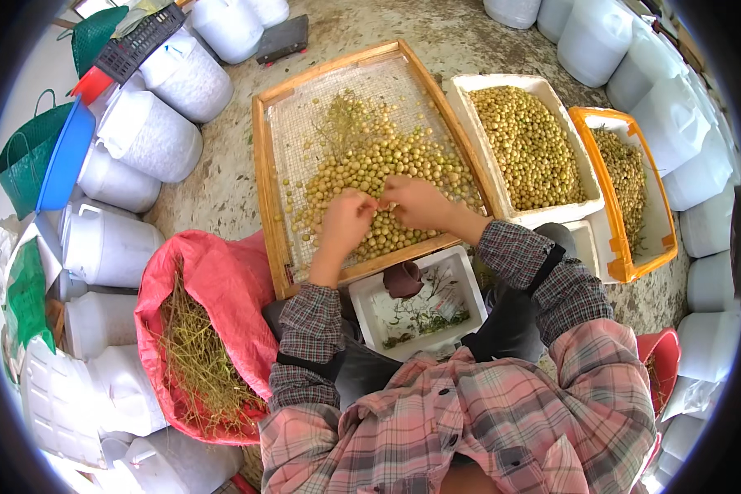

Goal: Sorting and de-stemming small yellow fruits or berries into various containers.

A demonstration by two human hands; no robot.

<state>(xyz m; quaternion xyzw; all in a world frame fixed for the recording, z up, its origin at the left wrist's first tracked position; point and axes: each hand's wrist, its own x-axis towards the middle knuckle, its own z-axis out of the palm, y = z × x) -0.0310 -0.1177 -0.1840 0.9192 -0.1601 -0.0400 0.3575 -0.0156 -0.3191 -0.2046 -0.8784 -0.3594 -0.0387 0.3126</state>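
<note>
My left hand (348,217) and my right hand (417,200) meet at the fingertips over a heap of small round yellow-green fruits (370,162). The fingers of both are bent and drawn together. Whether a fruit or stem sits between them is hidden. Under the heap is a mesh screen (290,133) in a wooden frame (261,179), tilted across my knees and a white foam box (370,309). Thin stems (344,126) lie among the fruits toward the far side. Leaf and twig scraps (438,321) lie in that box, below a dark reddish-brown object (402,280).
Right of the screen stand a white foam box (466,92) full of fruits and an orange-taped box (620,262) with smaller, stemmy ones. A red sack (222,265) of dry stems (204,352) is at my left. White plastic drums (151,136) line both sides. A black scale (284,38) lies beyond.
</note>
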